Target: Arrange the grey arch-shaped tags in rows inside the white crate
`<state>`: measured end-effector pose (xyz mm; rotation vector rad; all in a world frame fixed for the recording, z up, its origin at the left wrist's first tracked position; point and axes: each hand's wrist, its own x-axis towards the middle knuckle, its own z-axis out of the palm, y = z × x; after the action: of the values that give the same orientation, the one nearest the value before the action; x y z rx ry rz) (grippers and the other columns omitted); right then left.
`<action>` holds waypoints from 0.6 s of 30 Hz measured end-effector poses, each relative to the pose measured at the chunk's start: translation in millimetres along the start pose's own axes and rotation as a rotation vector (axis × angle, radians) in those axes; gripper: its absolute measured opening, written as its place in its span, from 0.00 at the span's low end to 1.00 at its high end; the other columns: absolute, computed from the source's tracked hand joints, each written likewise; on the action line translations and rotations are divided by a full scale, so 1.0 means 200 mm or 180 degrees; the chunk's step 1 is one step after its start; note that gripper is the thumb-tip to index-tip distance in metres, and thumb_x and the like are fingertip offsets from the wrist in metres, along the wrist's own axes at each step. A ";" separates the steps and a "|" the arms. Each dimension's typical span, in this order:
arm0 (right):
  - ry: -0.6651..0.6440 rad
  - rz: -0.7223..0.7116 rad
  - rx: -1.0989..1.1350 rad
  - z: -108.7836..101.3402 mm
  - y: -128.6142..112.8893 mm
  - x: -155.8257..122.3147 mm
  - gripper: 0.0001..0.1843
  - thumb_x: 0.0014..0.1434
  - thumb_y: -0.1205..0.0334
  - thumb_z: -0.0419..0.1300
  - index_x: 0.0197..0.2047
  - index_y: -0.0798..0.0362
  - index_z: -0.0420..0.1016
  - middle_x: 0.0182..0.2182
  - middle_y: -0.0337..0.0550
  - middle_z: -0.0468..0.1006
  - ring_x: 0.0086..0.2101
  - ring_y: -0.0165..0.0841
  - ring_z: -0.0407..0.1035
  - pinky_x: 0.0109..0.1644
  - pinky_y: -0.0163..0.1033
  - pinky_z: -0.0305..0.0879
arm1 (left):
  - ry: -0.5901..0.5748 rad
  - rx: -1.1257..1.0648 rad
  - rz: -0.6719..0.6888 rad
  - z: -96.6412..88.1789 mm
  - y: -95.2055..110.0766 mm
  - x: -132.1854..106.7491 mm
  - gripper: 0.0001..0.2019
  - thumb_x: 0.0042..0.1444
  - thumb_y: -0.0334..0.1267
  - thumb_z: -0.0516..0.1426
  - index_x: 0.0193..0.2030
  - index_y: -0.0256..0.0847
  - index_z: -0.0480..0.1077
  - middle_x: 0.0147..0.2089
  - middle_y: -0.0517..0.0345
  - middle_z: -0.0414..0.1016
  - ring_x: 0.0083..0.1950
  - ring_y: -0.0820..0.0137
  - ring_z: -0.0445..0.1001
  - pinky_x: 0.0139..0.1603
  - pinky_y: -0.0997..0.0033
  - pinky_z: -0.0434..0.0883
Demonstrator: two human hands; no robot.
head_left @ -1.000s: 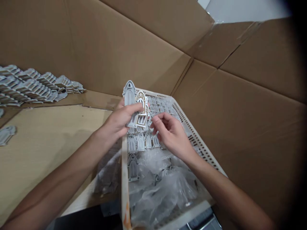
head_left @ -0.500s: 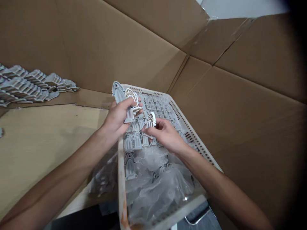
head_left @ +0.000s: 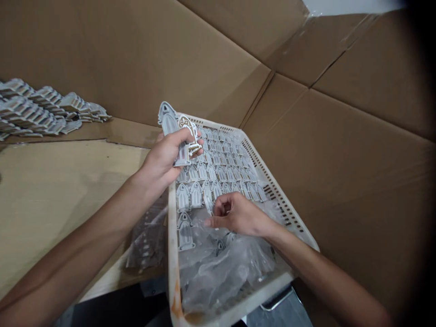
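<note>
My left hand [head_left: 168,152] is closed around small arch-shaped plaques above the basket's far left side. One shows a plain grey face [head_left: 169,121], and beside it a white one with gold scrollwork [head_left: 185,122] faces up. My right hand [head_left: 235,213] is lower, over the middle of the white plastic basket [head_left: 172,254], its thumb and fingers pinching another white arch-shaped plaque [head_left: 208,206], seen nearly edge-on. Rows of similar grey plaques [head_left: 218,159] lie overlapping in the basket, just beyond this hand. Crumpled clear plastic sheet [head_left: 228,268] covers the basket's near part.
Cardboard walls [head_left: 357,172] stand behind and to the right. On the left is a pale wooden tabletop [head_left: 68,181], with overlapping stacks of plaques [head_left: 37,113] along its back. More clear plastic [head_left: 148,240] hangs at the basket's left side.
My right hand has moved down and nearer with its plaque, which has turned from showing its gold-patterned face to nearly edge-on. My left hand keeps its plaques, slightly higher in view.
</note>
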<state>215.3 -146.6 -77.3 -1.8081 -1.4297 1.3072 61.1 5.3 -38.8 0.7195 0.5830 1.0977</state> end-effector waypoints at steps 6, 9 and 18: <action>-0.0193 0.0176 0.0090 0.05 0.06 0.02 0.26 0.48 0.51 0.80 0.25 0.51 0.67 0.18 0.31 0.69 0.18 0.27 0.63 0.19 0.33 0.52 | -0.0119 0.0055 -0.0058 0.00 0.00 -0.01 0.09 0.41 0.25 0.62 0.32 0.35 0.74 0.38 0.51 0.79 0.36 0.69 0.77 0.34 0.71 0.79; -0.0248 0.0152 0.0279 0.06 0.08 0.01 0.23 0.53 0.54 0.77 0.29 0.50 0.65 0.19 0.30 0.70 0.17 0.27 0.66 0.18 0.32 0.57 | -0.0156 0.0066 -0.0077 -0.01 0.01 -0.01 0.09 0.42 0.25 0.62 0.32 0.36 0.74 0.38 0.52 0.79 0.36 0.70 0.76 0.34 0.71 0.79; -0.0268 0.0016 0.0317 0.10 0.15 0.05 0.11 0.61 0.66 0.66 0.36 0.48 0.65 0.22 0.33 0.76 0.20 0.30 0.72 0.22 0.33 0.66 | -0.0228 0.0173 -0.0058 0.01 0.00 -0.02 0.09 0.42 0.26 0.62 0.34 0.36 0.73 0.39 0.50 0.79 0.38 0.68 0.77 0.32 0.73 0.78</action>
<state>210.6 -150.8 -114.0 -1.7116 -1.3784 1.4462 60.4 1.5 -37.6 0.7961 0.5592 1.0382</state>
